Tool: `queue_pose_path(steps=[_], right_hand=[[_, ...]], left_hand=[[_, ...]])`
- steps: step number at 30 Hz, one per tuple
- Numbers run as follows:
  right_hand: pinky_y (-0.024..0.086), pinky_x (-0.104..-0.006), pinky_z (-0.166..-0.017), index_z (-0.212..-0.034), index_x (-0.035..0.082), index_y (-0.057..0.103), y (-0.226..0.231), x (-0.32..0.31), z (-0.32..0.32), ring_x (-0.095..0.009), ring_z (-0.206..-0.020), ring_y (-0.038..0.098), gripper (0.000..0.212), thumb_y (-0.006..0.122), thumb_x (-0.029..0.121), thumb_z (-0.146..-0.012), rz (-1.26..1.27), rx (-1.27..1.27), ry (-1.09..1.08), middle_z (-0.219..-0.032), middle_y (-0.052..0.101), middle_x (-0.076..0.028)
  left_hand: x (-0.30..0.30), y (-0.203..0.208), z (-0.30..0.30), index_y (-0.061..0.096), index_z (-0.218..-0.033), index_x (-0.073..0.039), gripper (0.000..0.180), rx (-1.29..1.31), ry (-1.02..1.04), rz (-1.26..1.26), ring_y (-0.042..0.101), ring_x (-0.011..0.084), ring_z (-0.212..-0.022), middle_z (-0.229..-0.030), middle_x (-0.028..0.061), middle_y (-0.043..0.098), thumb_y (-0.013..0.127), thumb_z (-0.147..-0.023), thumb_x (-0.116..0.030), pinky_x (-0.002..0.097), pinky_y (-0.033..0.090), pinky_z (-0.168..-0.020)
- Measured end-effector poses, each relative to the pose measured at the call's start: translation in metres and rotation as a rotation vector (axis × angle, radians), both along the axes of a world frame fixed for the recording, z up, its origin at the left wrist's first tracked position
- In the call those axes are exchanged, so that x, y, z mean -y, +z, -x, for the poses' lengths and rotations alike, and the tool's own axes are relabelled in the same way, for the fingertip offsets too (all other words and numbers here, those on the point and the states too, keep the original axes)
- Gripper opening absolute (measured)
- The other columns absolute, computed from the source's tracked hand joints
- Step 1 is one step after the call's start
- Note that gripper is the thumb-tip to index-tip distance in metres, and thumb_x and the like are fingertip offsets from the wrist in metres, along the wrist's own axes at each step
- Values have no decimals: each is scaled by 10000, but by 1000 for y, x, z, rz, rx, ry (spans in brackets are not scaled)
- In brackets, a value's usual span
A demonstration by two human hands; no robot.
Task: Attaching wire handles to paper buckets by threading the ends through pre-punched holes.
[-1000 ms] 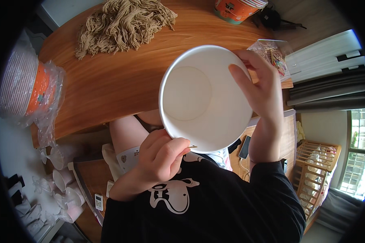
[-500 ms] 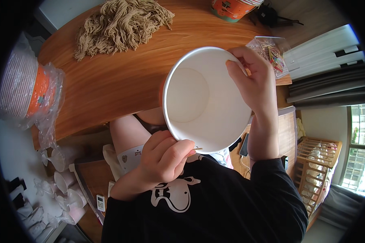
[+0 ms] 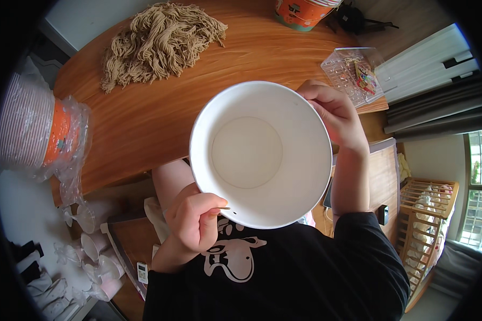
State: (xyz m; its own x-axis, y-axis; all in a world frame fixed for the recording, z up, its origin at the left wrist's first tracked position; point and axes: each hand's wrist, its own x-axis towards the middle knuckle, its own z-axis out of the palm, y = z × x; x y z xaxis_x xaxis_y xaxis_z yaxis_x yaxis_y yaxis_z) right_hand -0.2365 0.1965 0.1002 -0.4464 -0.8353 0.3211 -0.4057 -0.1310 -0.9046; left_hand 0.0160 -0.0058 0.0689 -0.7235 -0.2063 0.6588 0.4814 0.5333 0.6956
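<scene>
A large white-lined paper bucket [image 3: 289,171] is held up in front of me, its mouth facing me and its inside bare. My right hand [image 3: 334,115] grips the far right of its rim, fingers and thumb at the outer side. My left hand [image 3: 194,218] is closed at the near left of the rim. Between its thumb and forefinger a thin tan cord-like piece [image 3: 223,208] sticks out over the rim. A small dark hole [image 3: 234,212] shows in the bucket wall just beside it. The left fingertips behind the rim are partly hidden.
Beyond the bucket, a heap of tan cords [image 3: 160,43] lies on the wooden table [image 3: 139,117]. Stacked buckets in plastic [image 3: 43,125] stand at left, more orange buckets [image 3: 302,12] at the back. A clear plastic box [image 3: 353,77] sits at the table's right end.
The bucket has turned to face me more squarely and come lower. My right thumb has moved from inside the rim to its outer side. My left hand has shifted left and down.
</scene>
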Motion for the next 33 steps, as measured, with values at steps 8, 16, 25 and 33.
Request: queue_pose_path(steps=[8,16,25,33], right_hand=[[541,-268,-799,-1033,-63,680,-12,8,-9,-122,-910,658,114,615,22,-997,76,280,-98,-965,698,-53],[539,-323,-773,-1004,-3,676,-9,15,-2,-229,-835,673,114,689,44,-901,-3,-313,-234,-908,679,-115],[524,-316,-795,-1033,57,656,0,-62,85,-174,-842,638,113,607,126,-958,-158,-424,-1040,-914,679,-90],[491,-529,-839,-1015,23,643,-26,-153,185,-456,-965,629,256,511,238,-973,-674,-829,-1047,-1007,677,-241]], left_hand=[[-1,-2,-1,604,-993,22,80,-12,9,-22,603,180,-629,-815,115,660,530,-981,-5,265,479,-564],[-1,1,2,621,-978,7,169,58,66,-10,622,158,-607,-819,112,669,531,-1038,-123,253,476,-546],[23,5,20,604,-977,19,131,216,56,-266,578,104,-655,-855,74,644,500,-1028,-43,222,478,-607],[40,11,36,698,-1124,2,170,164,-27,-386,605,89,-792,-971,66,695,575,-1014,-40,213,485,-701]])
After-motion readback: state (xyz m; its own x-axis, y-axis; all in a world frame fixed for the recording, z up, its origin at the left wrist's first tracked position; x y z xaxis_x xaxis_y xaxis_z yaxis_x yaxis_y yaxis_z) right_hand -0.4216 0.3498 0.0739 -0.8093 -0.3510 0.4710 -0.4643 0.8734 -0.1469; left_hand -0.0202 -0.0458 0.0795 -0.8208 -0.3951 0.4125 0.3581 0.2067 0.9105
